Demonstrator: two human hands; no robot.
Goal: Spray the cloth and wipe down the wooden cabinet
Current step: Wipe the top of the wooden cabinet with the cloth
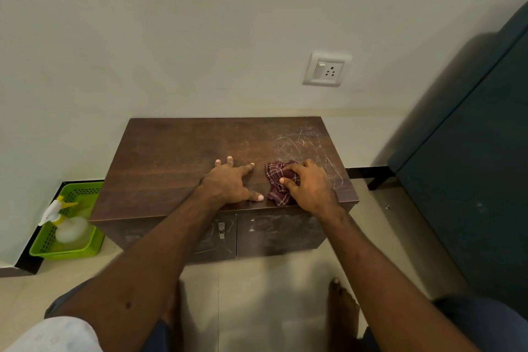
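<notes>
A low dark wooden cabinet stands against the wall, its top scratched and smeared white at the right. A crumpled maroon checked cloth lies on the top near the front edge. My right hand grips the cloth, fingers curled over it and thumb pinching its left side. My left hand rests flat on the cabinet top just left of the cloth, fingers spread. A clear spray bottle with a white and yellow trigger stands in a green basket to the cabinet's left.
The green perforated basket sits on the floor by the wall. A dark teal cupboard rises at the right. A wall socket is above the cabinet. My bare feet stand on the tiled floor in front of the cabinet doors.
</notes>
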